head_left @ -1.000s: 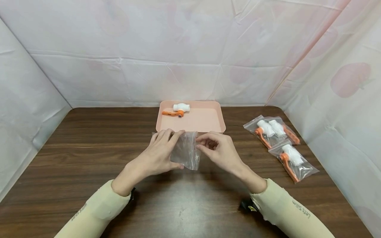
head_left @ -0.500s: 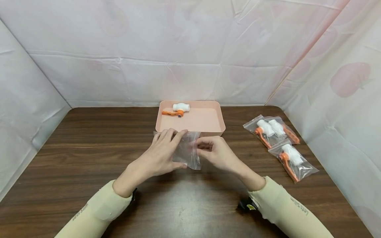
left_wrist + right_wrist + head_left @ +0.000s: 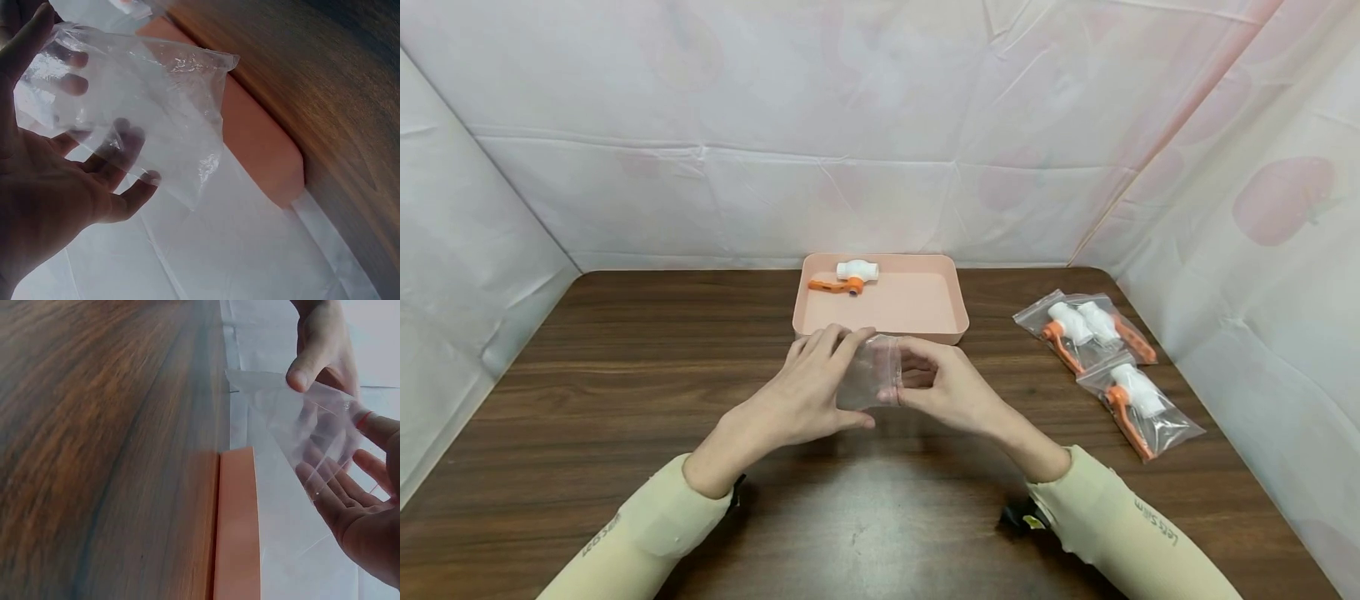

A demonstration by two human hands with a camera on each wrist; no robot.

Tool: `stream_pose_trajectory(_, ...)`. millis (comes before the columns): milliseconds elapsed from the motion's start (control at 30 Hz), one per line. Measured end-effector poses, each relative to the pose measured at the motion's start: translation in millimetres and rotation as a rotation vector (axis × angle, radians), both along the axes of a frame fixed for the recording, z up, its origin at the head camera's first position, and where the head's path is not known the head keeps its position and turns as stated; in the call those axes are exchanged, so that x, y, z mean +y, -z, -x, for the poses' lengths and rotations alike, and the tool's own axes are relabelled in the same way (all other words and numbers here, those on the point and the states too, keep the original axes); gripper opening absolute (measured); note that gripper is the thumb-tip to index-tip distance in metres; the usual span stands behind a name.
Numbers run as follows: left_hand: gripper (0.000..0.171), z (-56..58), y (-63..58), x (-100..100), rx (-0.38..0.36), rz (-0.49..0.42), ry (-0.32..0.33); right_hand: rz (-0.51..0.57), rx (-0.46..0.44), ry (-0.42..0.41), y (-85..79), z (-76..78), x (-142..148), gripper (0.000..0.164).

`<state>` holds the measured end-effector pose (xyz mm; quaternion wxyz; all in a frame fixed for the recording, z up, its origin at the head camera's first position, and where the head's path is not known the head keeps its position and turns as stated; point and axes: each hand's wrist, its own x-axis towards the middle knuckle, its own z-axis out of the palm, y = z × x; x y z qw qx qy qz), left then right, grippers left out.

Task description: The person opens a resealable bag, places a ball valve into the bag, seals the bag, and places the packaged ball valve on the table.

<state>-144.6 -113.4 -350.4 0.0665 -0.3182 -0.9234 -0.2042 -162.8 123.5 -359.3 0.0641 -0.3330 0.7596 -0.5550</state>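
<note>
A clear zip-lock bag (image 3: 859,382) is held up between my hands, just in front of the pink tray. My left hand (image 3: 793,387) grips the bag by its sides, thumb nearer me and fingers on the far side. At the bag's right end is the zip mouth, where my right hand (image 3: 947,383) has thumb and fingertips spread apart, with fingertips showing through the plastic. In the left wrist view the bag (image 3: 181,106) appears to hold only those fingertips. The right wrist view shows a zip line across my right thumb (image 3: 378,430).
In the pink tray (image 3: 917,300) lies a white ball valve (image 3: 857,271) with an orange lever. At the table's right side, two bagged valves (image 3: 1101,323) lie together, and another bagged valve (image 3: 1138,393) lies nearer me. White curtains stand behind and beside the wooden table (image 3: 647,358).
My right fingertips, earlier pinching at the bag's mouth, have moved in and spread apart there. The bag's mouth has widened and its near corner has drawn up. My left hand has barely moved.
</note>
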Motion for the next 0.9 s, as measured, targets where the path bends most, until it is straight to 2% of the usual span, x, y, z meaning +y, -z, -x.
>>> stream_pose_trajectory(267,0.109,4.3,0.2,-4,-0.085,-0.035,0.005,-0.005,-0.007,-0.006,1.8,3.0,2,0.058)
stream_pose_trajectory(633,0.084,6.6,1.7,-8,-0.07,-0.046,0.015,0.01,-0.031,-0.04,5.2,5.6,2,0.058)
stream_pose_trajectory(767,0.077,6.8,3.3,-10,-0.075,-0.042,0.003,-0.021,-0.022,-0.04,4.5,6.5,0,0.049)
stream_pose_trajectory(900,0.075,7.3,4.0,-12,-0.083,-0.04,-0.008,-0.019,-0.017,0.004,3.1,7.0,1,0.031)
